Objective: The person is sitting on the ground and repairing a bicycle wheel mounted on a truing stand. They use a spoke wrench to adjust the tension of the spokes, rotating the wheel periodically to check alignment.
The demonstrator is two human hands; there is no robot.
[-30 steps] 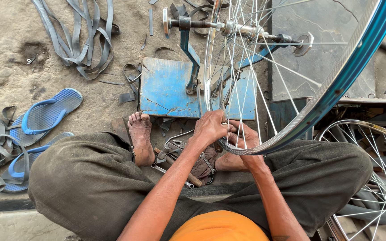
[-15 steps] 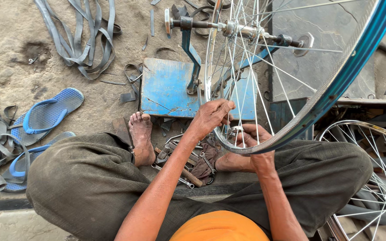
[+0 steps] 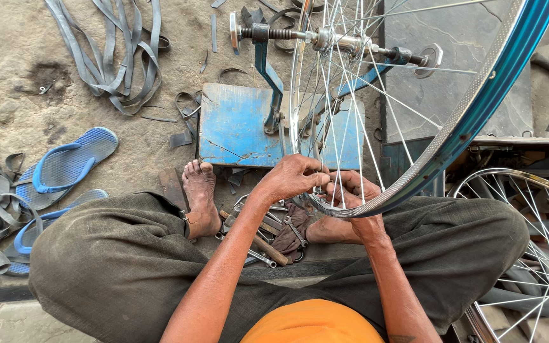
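Note:
A bicycle wheel with a blue rim (image 3: 478, 108) and silver spokes sits by its axle (image 3: 338, 41) in a blue truing stand (image 3: 239, 124). My left hand (image 3: 290, 178) pinches a spoke at the bottom of the rim, fingers closed on it. My right hand (image 3: 354, 194) is just beside it under the rim, fingers curled around the rim's lowest part; whether it holds a small tool is hidden. Both hands touch the wheel above my bare feet (image 3: 199, 200).
Spanners and a wooden-handled tool (image 3: 268, 244) lie between my feet. Blue flip-flops (image 3: 65, 168) and cut rubber tube strips (image 3: 112, 51) lie on the dirt at left. A second spoked wheel (image 3: 528, 254) lies at right.
My left hand has shifted a little up and right along the rim's bottom, closing on a spoke. The right hand stays under the rim. The view has tilted slightly.

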